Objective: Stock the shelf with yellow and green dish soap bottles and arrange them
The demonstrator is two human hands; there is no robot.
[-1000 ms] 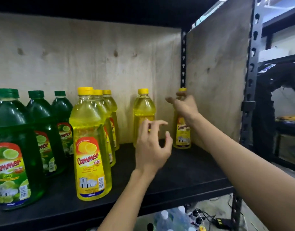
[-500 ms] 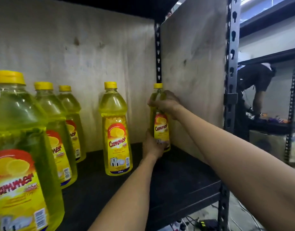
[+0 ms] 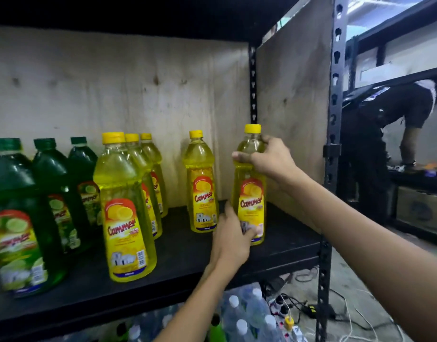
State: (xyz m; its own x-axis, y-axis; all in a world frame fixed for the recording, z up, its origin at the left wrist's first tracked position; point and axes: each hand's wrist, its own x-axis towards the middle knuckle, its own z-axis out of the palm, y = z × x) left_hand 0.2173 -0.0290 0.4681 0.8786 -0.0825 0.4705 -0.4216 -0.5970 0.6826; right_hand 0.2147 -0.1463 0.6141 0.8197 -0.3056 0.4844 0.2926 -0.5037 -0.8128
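1. The step in hand looks like setting the rightmost yellow bottle into line on the shelf. It stands upright near the shelf's right edge, close to the plywood side panel, with another yellow bottle just beside it on the left and slightly further back.

2. To do this well, I would keep the base flat on the shelf and slide or twist it rather than tip it — a tall, narrow bottle held high topples easily. Turn the label square to the front edge, then match its depth to its neighbour.

3. Leave an even gap so it does not knock the neighbour, and keep it clear of the side panel.

4. The right hand reaches in from the right, forearm sloping up toward the shelf, and grips the bottle's shoulder just under the yellow cap; its fingers are wrapped round the neck and clamped on it.

5. The left hand comes up from below the front edge, wrist straight, and holds the bottle low down — thumb and fingers closed on the foot of the label.

6. The row of three yellow bottles and the green bottles stand toward the shelf's left end, untouched by either hand.
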